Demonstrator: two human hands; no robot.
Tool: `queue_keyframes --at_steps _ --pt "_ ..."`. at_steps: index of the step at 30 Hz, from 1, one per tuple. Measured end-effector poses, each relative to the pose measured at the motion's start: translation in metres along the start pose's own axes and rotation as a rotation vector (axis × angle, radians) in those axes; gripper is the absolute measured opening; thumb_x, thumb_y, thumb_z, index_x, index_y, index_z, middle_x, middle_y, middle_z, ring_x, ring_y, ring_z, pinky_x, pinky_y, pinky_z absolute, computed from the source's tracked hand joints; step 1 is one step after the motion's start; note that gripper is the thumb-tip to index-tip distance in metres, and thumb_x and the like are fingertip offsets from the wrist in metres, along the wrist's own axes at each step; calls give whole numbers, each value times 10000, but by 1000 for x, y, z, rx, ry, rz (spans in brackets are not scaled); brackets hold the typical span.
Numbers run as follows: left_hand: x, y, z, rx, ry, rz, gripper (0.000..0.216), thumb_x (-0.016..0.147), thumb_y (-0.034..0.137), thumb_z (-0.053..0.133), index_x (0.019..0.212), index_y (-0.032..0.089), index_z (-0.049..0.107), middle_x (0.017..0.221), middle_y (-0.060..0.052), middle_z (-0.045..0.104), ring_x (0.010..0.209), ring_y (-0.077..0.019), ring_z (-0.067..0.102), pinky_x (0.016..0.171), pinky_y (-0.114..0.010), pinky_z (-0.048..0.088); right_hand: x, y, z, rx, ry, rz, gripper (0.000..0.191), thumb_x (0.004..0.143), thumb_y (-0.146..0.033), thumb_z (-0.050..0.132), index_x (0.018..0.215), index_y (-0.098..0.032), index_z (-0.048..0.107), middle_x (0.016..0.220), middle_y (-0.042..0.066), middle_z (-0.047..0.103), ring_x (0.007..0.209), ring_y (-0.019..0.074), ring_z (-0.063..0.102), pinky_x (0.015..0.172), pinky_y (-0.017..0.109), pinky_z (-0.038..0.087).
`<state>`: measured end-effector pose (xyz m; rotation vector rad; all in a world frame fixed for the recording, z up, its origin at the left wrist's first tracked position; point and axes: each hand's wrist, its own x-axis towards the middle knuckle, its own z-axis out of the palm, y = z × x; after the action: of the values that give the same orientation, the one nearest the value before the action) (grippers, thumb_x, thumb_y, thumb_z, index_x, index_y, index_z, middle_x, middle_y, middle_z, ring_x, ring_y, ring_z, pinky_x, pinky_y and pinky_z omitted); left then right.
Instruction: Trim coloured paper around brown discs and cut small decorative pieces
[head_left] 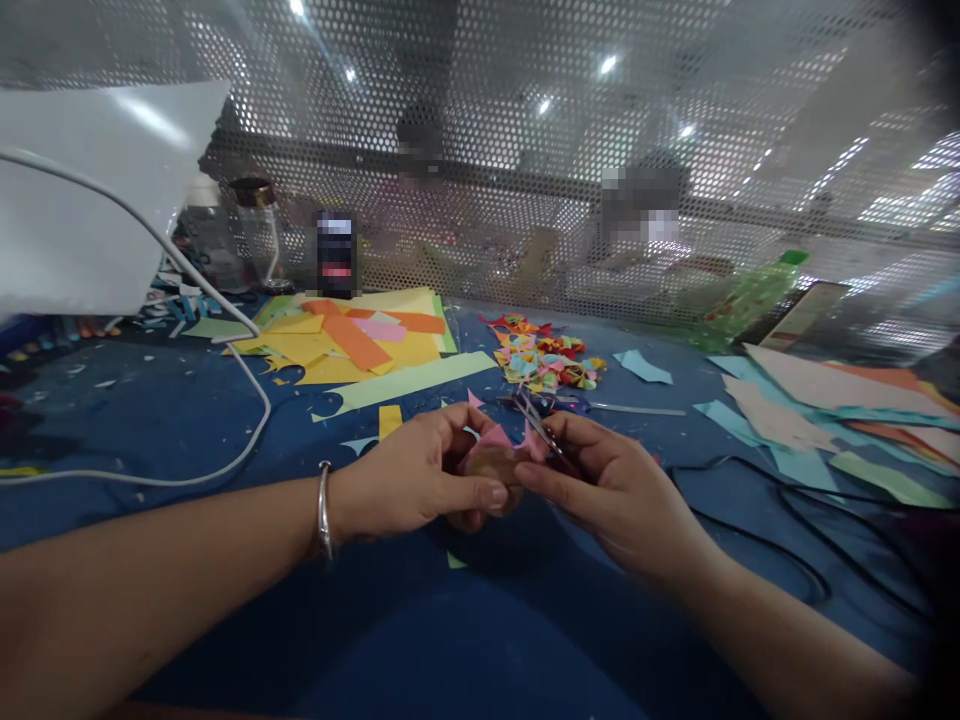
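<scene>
My left hand [405,475], with a silver bangle at the wrist, is closed on a small pink paper piece [496,437] and a flat brown piece [489,463] whose kind I cannot make out. In my right hand [626,500] is a pair of scissors [532,415], its blades pointing up and away beside the pink paper. The scissors' handles are mostly hidden by the fingers. Just beyond both hands lies a heap of small colourful cut paper pieces [551,362]. A light green paper strip [420,383] lies past my left hand.
Yellow and orange paper sheets [337,345] lie back left, near a white cable [262,400]. Pink and blue sheets [840,390] and a black cable [780,530] are on the right. A green bottle [750,300], a glass jar [259,235] and a perforated metal screen [510,160] stand behind.
</scene>
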<state>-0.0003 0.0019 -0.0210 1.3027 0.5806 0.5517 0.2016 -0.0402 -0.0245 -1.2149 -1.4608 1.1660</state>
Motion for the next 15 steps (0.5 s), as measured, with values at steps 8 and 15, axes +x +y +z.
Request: queue_keyframes --at_steps 8,15 --pt "-1 3 5 -85 148 -83 263 730 364 791 767 135 667 676 3 644 533 -90 572 562 -238 450 -2 -5 5 -31 93 -16 281 740 -397 774 826 -200 593 767 8 581 706 157 539 667 284 477" --pt "0 7 5 -25 271 55 194 802 260 742 919 108 714 833 -59 725 753 -124 665 672 -220 488 0 -2 3 13 123 57 341 778 -467 753 897 -191 593 655 -54 487 505 69 371 451 198 314"
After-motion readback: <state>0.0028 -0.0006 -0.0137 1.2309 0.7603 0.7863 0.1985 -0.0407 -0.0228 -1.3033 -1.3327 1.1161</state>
